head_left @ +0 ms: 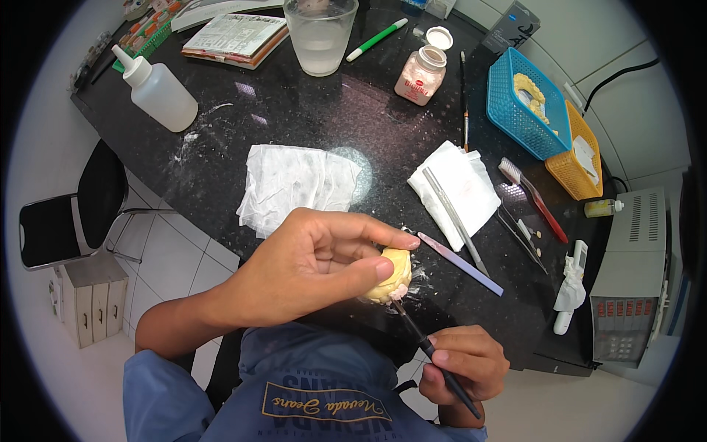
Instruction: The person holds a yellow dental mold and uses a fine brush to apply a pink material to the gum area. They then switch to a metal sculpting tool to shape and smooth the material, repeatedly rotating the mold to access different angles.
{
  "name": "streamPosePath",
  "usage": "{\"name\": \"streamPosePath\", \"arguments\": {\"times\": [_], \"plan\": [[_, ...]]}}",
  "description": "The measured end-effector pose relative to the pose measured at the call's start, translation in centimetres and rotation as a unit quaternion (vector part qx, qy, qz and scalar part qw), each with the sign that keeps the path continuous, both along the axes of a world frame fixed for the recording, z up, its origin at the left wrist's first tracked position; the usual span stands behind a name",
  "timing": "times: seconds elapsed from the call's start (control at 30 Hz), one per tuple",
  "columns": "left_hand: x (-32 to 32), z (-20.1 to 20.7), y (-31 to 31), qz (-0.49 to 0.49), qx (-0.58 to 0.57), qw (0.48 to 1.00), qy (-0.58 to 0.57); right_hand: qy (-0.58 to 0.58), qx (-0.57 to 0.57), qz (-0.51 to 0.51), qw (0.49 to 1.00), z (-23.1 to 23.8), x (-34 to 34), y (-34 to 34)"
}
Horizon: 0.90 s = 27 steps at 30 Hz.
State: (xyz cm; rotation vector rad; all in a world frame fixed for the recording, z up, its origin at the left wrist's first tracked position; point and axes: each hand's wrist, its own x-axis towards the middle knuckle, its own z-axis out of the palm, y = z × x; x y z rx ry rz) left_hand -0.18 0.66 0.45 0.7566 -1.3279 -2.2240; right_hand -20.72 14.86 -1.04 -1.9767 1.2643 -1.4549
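My left hand (317, 265) reaches in from the left, thumb and fingers closed round a small yellow dental cast (396, 274). A bit of pale pink material shows on the cast's lower edge. My right hand (468, 361) grips a slim black-handled brush (416, 333), held slanting up to the left. The brush's tip meets the cast beside the pink material; its bristles are too small to make out. White powder lies scattered on the dark counter (294, 125) around the cast.
Beyond my hands lie crumpled tissue (294, 184), a folded napkin (456, 184) with a metal tool (449, 214), and a lilac file (464, 265). Farther off stand a squeeze bottle (163, 96), a water cup (320, 37), an open powder jar (421, 75) and a blue basket (515, 121).
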Motion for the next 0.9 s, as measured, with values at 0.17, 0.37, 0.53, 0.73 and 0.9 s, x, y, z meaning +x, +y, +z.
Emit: {"name": "streamPosePath", "arguments": {"times": [0.17,0.37,0.53,0.73,0.9], "plan": [[-0.04,-0.15,0.07,0.003,0.003,1.0,-0.005,0.003,-0.001,0.005,1.0,0.0,-0.05,0.0],[-0.05,-0.05,0.1,0.008,0.012,1.0,-0.004,0.008,0.003,0.0,1.0,0.08,-0.02,-0.04],[-0.13,0.03,0.07,0.005,0.011,1.0,-0.003,0.009,0.002,-0.007,1.0,0.21,0.04,-0.06],[-0.01,-0.16,0.09,0.004,0.015,1.0,-0.003,0.003,-0.003,-0.017,1.0,0.19,0.21,-0.17],[0.0,-0.14,0.17,0.005,0.014,1.0,0.0,0.002,0.0,-0.018,1.0,0.1,0.2,-0.08]]}}
